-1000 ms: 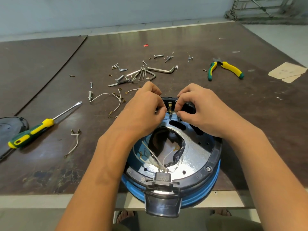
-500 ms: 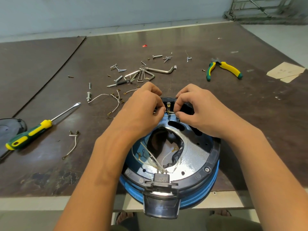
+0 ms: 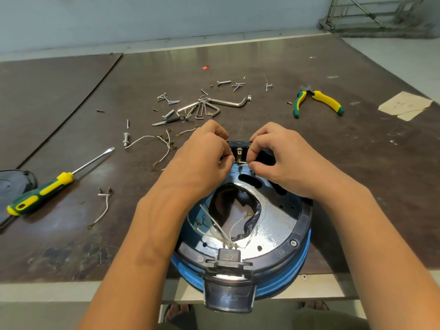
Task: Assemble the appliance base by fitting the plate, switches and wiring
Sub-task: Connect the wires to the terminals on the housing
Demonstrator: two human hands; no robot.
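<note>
Left hand (image 3: pixel 202 160) is up at the far rim of the round blue appliance base (image 3: pixel 297 265), wrist low, knuckles humped, fingers curled tight with thumb and forefinger nipping one end of a thin white wire (image 3: pixel 241 165). Right hand (image 3: pixel 288 160) mirrors it from the other side, forefinger hooked over, thumb tucked under, pinching the same wire. The two sets of fingertips sit close together, just apart.

That wire runs across the foot of a small brass terminal (image 3: pixel 239 153) set in the black switch block (image 3: pixel 238 144) on the base's far rim. Both forearms reach over the base, the left crossing its left edge and the right its right edge.

Inside the base, the shiny metal plate (image 3: pixel 271 227) lies flat in the dark rim, and loose white leads with ring ends (image 3: pixel 214 225) spill from its central opening. At the base's near rim a black handle piece (image 3: pixel 228 296) hangs over the edge of the brown worktable (image 3: pixel 381 186); a faint mark on it is too blurred to read.

Left of the base lies a green-and-yellow screwdriver (image 3: pixel 45 191). Beyond the base sit scattered hex keys (image 3: pixel 214 106), and beyond it to the right green-and-yellow pliers (image 3: pixel 326 101).
</note>
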